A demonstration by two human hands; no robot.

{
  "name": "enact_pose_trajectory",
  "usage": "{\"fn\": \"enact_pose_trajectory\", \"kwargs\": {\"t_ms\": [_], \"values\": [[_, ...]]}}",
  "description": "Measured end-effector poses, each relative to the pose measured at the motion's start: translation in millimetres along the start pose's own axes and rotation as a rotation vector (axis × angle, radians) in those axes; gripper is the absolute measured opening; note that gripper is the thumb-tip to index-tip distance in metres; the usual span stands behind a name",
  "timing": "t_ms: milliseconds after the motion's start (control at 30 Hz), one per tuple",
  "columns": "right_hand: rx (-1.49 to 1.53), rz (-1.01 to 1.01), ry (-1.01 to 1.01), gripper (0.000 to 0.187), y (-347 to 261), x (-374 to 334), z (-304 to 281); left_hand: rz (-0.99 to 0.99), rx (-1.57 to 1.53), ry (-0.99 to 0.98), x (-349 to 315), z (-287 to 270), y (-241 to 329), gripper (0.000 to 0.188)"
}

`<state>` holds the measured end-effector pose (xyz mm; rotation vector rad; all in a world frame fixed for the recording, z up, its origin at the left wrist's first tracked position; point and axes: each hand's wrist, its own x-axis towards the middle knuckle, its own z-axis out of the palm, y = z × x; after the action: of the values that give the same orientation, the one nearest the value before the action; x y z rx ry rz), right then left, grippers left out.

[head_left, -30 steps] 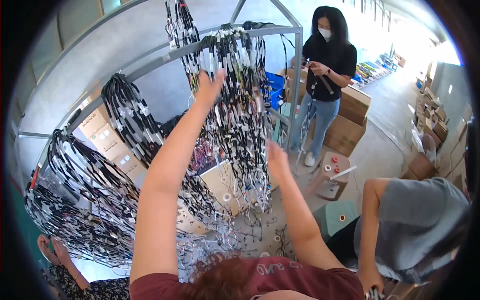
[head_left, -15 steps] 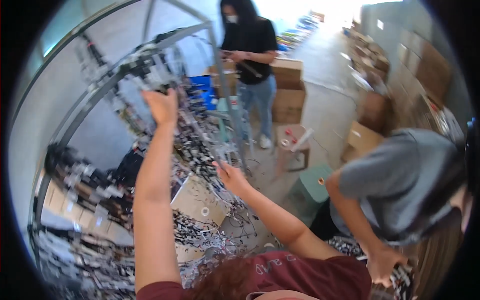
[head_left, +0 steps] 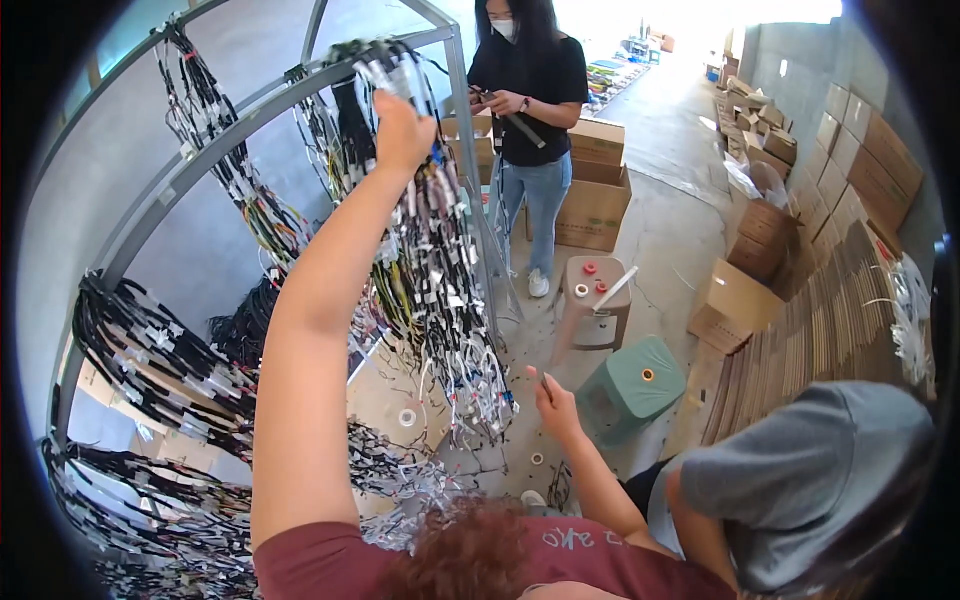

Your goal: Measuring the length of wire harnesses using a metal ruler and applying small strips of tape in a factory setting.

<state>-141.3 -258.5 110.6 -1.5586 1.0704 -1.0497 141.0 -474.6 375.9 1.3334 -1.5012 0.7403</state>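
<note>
While my maroon shirt (head_left: pixel 320 560) fills the lower edge of my view, a co-worker in a grey T-shirt (head_left: pixel 815 480) bends close by on my right. My right hand (head_left: pixel 560 410) hangs low in front of me, its thumb and fingers near each other; a narrow dark sliver shows between them, and I cannot tell whether I am holding something there. Just beyond it stands a pale green box-shaped stool (head_left: pixel 608 385) with a small orange-and-dark ring (head_left: pixel 648 375) on top.

My left hand (head_left: pixel 405 135) is raised at the upper part of a long, thick bundle of black, white and coloured wires (head_left: pixel 445 260), thumb and forefinger apart; my other fingers are hidden, so I cannot tell whether they close on any strands. That bundle hangs at the grey metal rack (head_left: pixel 459 100), near its upright post, and its lower ends fan out loosely. More black-and-white wire bundles (head_left: pixel 160 340) hang along the rack to the left.

Past the green stool, a brownish plastic stool (head_left: pixel 613 268) carries red and white rings (head_left: pixel 590 268) and a white strip (head_left: pixel 618 286). Farther off, a person in a black shirt and jeans (head_left: pixel 540 75) holds a dark flat strip (head_left: pixel 522 130), with brown cardboard boxes (head_left: pixel 597 210) just behind.
</note>
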Motion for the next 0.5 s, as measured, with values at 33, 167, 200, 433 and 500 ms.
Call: {"fn": "enact_pose_trajectory", "kwargs": {"t_ms": [33,167,200,433,500], "values": [[-0.017,-0.011,0.018,0.028,1.0,-1.5,-7.0,-0.069,-0.071,-0.070,12.6,13.6,9.3,0.060],[-0.028,-0.069,0.057,0.028,15.8,-2.1,-26.0,-0.325,-0.046,-0.320,53.6,67.6,25.1,0.059],[-0.014,-0.067,0.081,0.027,18.6,-1.5,-27.2,-0.399,0.023,-0.435,63.6,83.0,13.1,0.065],[0.197,-0.029,0.172,0.019,21.6,21.8,-38.8,-0.067,-0.019,-0.575,-42.5,50.1,26.5,0.051],[0.217,-0.098,0.120,0.023,30.8,40.2,-33.7,-0.097,-0.088,-0.670,-129.9,15.0,27.7,0.037]]}}
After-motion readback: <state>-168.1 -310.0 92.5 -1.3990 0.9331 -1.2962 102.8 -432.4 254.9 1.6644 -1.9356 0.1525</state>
